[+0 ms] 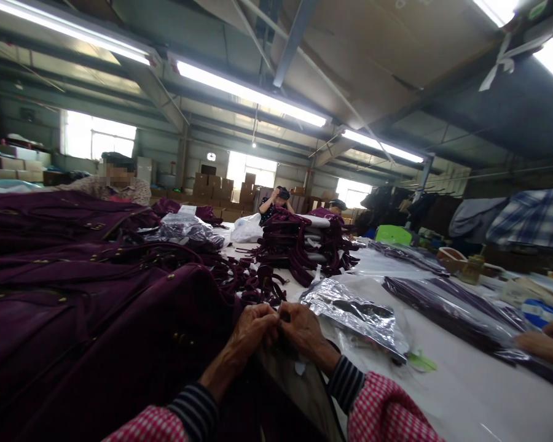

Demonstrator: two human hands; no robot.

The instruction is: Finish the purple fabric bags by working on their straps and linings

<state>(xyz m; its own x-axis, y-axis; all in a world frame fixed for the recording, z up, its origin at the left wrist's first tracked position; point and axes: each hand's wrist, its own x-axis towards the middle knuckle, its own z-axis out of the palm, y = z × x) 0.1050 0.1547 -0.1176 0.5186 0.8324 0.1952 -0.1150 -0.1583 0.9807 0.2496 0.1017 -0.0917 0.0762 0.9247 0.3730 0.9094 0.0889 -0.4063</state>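
Note:
In front of me lies a dark purple fabric bag (166,344) with small gold-coloured metal fittings. Its greyish-brown lining (295,383) shows below my hands. My left hand (251,334) and my right hand (304,334) meet at the bag's upper edge, fingers pinched and nearly touching. Both are closed on that edge; any small part between the fingertips is hidden. A small white scrap (299,368) shows against the lining. Just beyond my fingers is a tangle of purple straps (258,279).
More purple bags (59,215) are heaped at left, and a tall stack (299,239) stands ahead. Silvery plastic packaging (359,313) and plastic-wrapped purple goods (447,307) lie on the white table (479,399). A co-worker's hands (546,341) reach in at right; other people sit across the table.

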